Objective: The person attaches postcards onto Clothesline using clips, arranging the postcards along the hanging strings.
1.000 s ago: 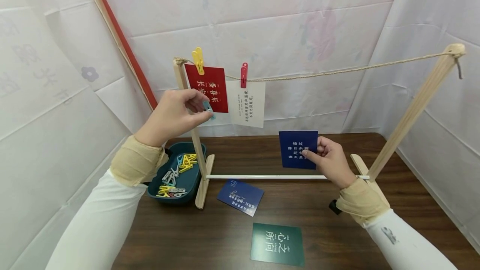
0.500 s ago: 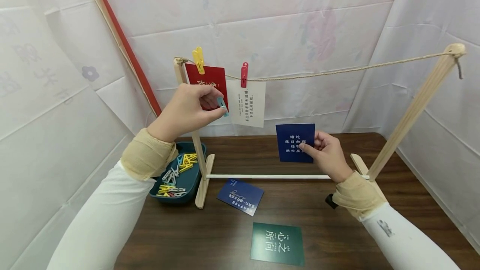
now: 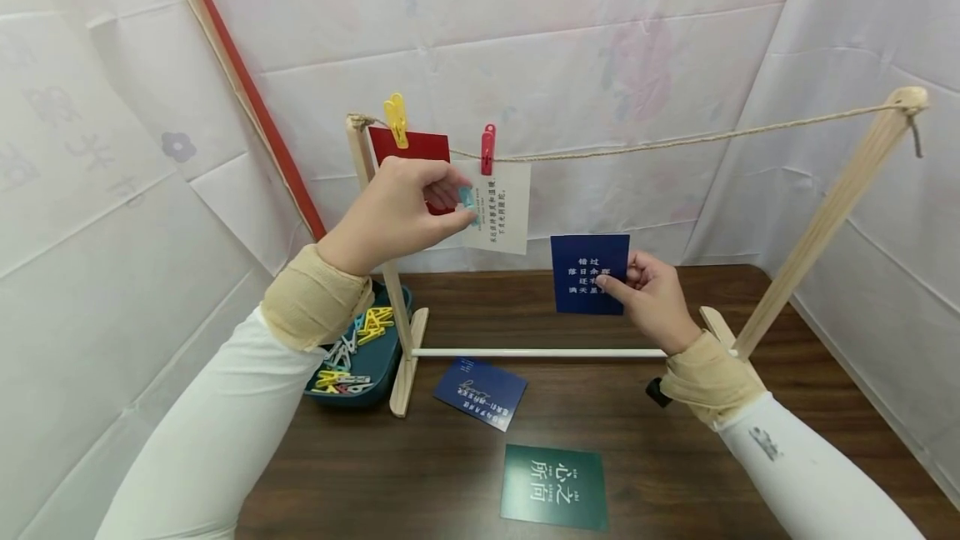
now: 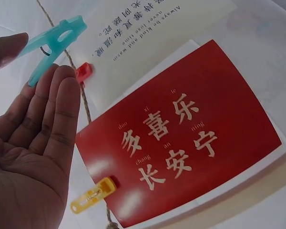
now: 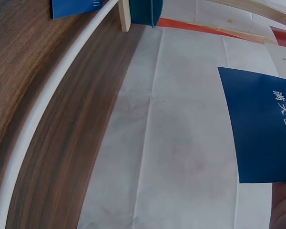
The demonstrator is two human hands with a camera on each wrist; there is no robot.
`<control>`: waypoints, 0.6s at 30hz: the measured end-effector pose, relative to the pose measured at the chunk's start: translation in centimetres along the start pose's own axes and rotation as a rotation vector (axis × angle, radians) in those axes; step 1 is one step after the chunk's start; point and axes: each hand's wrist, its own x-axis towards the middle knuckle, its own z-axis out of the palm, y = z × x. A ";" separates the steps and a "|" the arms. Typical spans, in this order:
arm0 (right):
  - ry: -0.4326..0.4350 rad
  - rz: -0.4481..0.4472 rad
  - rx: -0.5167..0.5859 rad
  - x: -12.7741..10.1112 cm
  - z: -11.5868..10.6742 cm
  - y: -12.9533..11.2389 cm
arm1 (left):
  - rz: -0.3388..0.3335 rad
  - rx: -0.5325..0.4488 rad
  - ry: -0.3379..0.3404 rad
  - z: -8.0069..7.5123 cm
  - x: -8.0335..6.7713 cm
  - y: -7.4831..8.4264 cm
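My left hand (image 3: 397, 211) pinches a light-blue clothespin (image 4: 51, 38) by its handle ends between thumb and fingertips. In the head view it is in front of the red card (image 4: 181, 133) and the left part of the white card (image 3: 512, 207). Both cards hang from the twine (image 3: 652, 147), the red one under a yellow clothespin (image 3: 397, 121), the white one under a red clothespin (image 3: 488, 149). My right hand (image 3: 656, 298) holds a dark-blue card (image 3: 588, 252) by its right edge, upright, below the twine and right of the white card.
Wooden posts (image 3: 828, 219) hold the twine, with a white rod (image 3: 540, 352) low between them. A teal basket (image 3: 393, 357) with several clothespins stands at left. A blue card (image 3: 482, 392) and a green card (image 3: 555, 486) lie on the wooden table (image 3: 360, 473).
My left hand has moved right with the light-blue clothespin, from the red card towards the white card. My right hand has raised the dark-blue card and shifted it slightly left.
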 end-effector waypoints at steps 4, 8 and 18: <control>0.003 0.008 0.013 0.3 0.2 -0.4 | 0.029 -0.008 -0.002 0.2 0.4 0.2; 0.009 0.013 0.010 0.5 0.3 -0.9 | 0.051 -0.008 -0.004 0.3 1.0 0.5; 0.014 0.044 0.035 1.0 0.2 -1.4 | 0.090 -0.034 0.014 0.5 2.6 1.5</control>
